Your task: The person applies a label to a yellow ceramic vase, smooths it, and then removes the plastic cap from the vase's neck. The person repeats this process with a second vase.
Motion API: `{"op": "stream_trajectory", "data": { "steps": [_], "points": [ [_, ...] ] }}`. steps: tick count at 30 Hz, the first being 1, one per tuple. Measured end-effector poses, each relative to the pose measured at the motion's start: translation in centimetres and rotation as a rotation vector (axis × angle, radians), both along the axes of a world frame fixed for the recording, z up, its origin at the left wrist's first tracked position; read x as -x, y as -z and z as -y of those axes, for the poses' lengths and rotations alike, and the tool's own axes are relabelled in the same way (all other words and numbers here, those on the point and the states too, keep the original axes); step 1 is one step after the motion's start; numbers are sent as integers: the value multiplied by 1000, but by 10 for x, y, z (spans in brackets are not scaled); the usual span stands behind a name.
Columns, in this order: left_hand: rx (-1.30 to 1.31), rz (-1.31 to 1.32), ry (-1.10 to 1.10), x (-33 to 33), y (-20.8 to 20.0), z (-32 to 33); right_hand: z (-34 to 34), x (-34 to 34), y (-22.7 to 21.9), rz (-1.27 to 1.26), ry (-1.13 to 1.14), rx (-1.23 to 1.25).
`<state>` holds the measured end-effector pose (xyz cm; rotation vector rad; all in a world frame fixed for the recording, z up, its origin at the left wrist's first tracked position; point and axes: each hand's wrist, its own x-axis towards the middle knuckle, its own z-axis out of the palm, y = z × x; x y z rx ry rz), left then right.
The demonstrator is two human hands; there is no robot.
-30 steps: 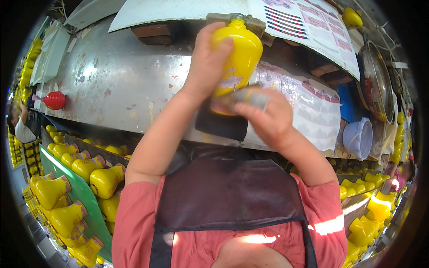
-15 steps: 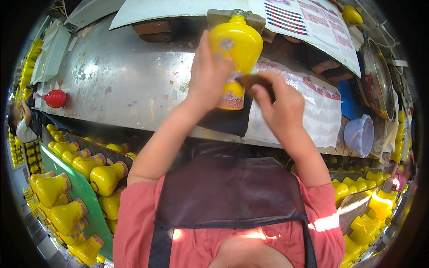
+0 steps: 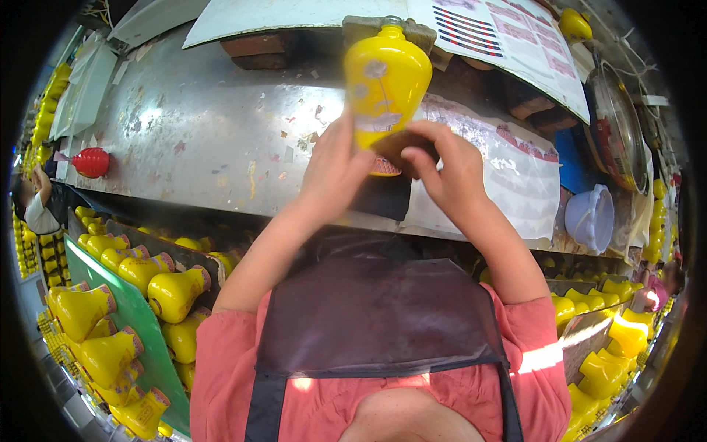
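1 metal table (image 3: pixel 213 132) spanned the workspace, with a white sheet (image 3: pixel 493 188) right of its middle. Over the table, a yellow bottle (image 3: pixel 390 70) lay, neck pointing away at a gray block (image 3: pixel 360 29). At the bottle's lower left side, the left hand (image 3: pixel 331 168) blurred; whether its fingers gripped could not be told. The right hand (image 3: pixel 455 163) pinched a brown scraper (image 3: pixel 398 146) between thumb and bent fingers, over the bottle's lower end.

Tabletop (image 3: pixel 221 140) glare, blurred left hand (image 3: pixel 329 173); dark rim
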<state>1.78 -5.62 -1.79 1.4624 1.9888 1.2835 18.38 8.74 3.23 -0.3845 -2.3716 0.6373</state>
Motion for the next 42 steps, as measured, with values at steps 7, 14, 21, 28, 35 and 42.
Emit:
{"op": "stream_trajectory", "data": {
  "steps": [7, 14, 21, 28, 35, 42],
  "points": [
    [-49, -40, 129, 8, 7, 7, 7, 5, 4, -140, -62, -51],
    [-88, -106, 15, 6, 6, 5, -6, 17, -10, -256, 215, -172],
    [-238, -246, -137, -4, 2, 4, 34, -18, -2, -106, -293, -414],
    [-283, -262, -150, -10, 2, 1, 26, -13, -12, -54, -229, -372],
    [-245, -247, -160, -13, 0, 2, 10, 15, -41, -7, 19, -283],
    [-266, -256, -148, -10, 0, 1, 17, 15, -37, 109, -106, -98]
  ]
}}
